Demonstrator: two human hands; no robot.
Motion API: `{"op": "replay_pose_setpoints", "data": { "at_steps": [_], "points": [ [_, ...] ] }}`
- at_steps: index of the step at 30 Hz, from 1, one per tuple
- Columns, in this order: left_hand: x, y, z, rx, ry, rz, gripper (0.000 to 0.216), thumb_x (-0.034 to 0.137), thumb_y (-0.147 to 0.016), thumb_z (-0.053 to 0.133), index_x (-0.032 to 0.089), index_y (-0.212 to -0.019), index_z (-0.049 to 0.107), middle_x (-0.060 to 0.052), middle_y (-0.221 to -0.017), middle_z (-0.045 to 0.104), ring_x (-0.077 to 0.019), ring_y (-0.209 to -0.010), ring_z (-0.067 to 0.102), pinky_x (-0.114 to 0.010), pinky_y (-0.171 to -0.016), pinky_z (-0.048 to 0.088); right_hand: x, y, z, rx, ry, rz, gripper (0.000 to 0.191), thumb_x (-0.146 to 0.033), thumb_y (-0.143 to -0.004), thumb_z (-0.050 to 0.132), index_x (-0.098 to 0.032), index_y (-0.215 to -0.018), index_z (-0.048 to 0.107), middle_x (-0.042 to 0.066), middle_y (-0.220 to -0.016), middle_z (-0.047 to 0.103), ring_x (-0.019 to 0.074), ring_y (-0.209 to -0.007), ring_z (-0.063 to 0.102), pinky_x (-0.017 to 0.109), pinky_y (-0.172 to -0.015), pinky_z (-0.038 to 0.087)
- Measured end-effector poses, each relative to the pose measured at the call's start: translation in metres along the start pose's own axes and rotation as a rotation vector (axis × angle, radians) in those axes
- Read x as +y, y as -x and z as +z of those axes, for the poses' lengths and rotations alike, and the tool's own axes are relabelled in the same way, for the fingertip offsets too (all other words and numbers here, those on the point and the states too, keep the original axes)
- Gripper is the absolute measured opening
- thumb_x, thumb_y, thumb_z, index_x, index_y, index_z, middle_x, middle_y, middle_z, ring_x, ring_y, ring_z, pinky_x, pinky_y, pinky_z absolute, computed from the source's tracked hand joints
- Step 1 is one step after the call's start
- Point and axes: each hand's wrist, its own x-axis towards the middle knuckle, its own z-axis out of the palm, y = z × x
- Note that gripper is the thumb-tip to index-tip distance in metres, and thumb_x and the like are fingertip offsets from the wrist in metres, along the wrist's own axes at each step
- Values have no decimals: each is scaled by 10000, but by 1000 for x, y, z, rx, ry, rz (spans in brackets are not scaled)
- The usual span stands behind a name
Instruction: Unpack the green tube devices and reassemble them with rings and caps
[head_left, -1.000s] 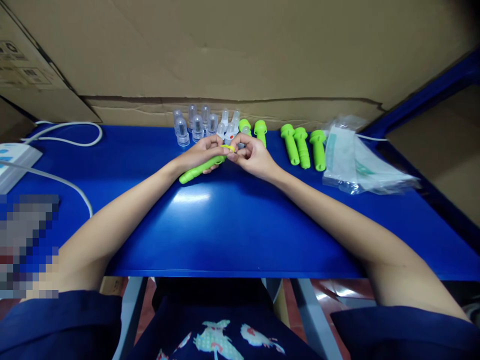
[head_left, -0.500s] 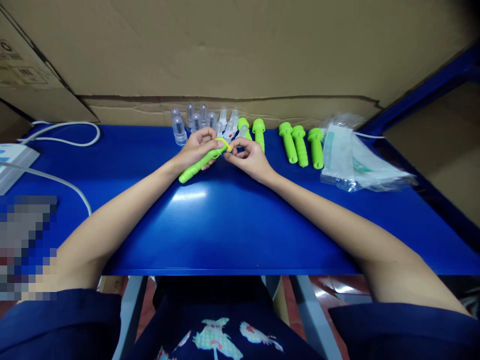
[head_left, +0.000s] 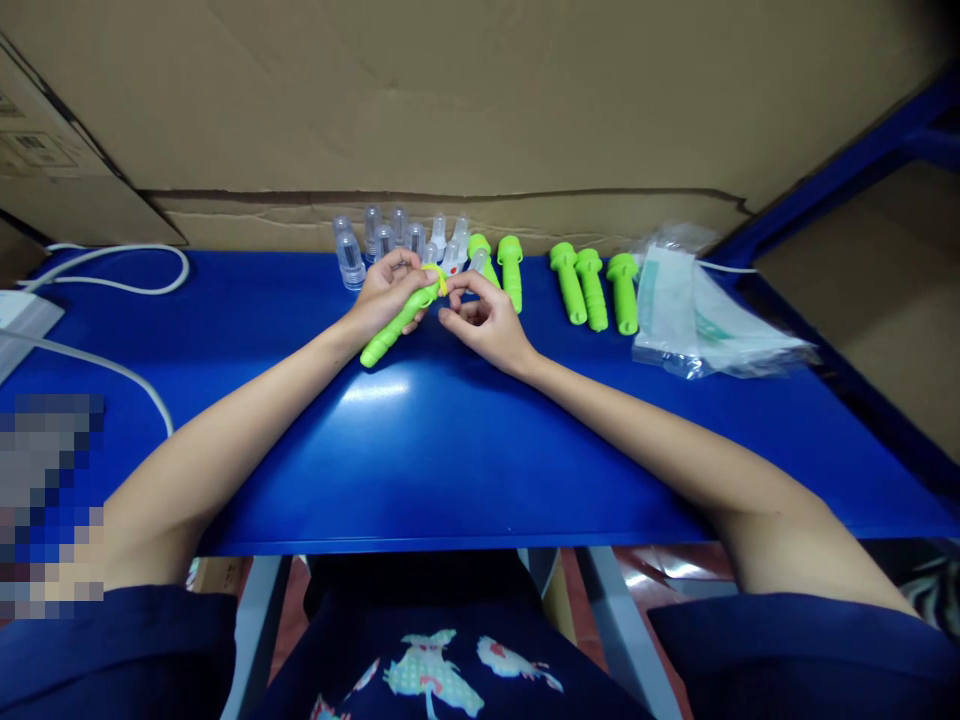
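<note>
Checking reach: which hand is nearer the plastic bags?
Right. The right hand sits at table centre, well left of the plastic bags; the left hand, gripping a green tube, is farther left.

This is looking like a small assembly or packing workshop. Just beyond the hands, clear caps (head_left: 379, 243) are standing in rows on a blue bench (head_left: 450, 440), and green tubes (head_left: 589, 288) are lying side by side to their right. Further right, plastic bags (head_left: 697, 320) are piling up. Cardboard boxes (head_left: 450, 100) are closing the back.
</note>
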Motion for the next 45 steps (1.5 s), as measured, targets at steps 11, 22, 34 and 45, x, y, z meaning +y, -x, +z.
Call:
{"op": "replay_pose_setpoints", "data": {
  "at_steps": [11, 22, 34, 45],
  "points": [
    [0, 5, 5, 6, -38, 27, 614, 575, -775, 887, 250, -930, 390, 90, -662, 575, -72, -428, 549, -189, -393, 335, -4, -1, 1, 111, 39, 13, 629, -821, -770, 758, -224, -825, 565, -22, -698, 535, 72, -423, 438, 259, -383, 287],
    [-3, 5, 3, -15, -62, 66, 560, 511, -817, 872, 233, -942, 403, 46, -779, 542, -87, -495, 578, -197, -495, 380, 13, -8, -5, 147, -196, 255, 730, -815, -598, 866, -198, -741, 502, -27, -638, 615, 46, -381, 492, 186, -318, 332],
    [-8, 8, 23, 196, -233, 267, 369, 360, -867, 828, 233, -988, 504, -14, -970, 541, -177, -1042, 612, -225, -782, 498, 6, 7, 23, -81, -272, 177, 861, -513, -645, 986, -284, -1228, 396, 99, -1340, 647, 216, -1007, 756, 366, -839, 679],
    [-6, -7, 10, 191, -178, 294, 439, 533, -862, 829, 201, -828, 544, 11, -785, 599, -151, -843, 664, -268, -789, 543, 27, 0, 5, -66, -114, 33, 791, -517, -885, 771, -308, -1444, 252, 29, -1072, 696, 150, -710, 682, 339, -673, 623]
  ]
}}
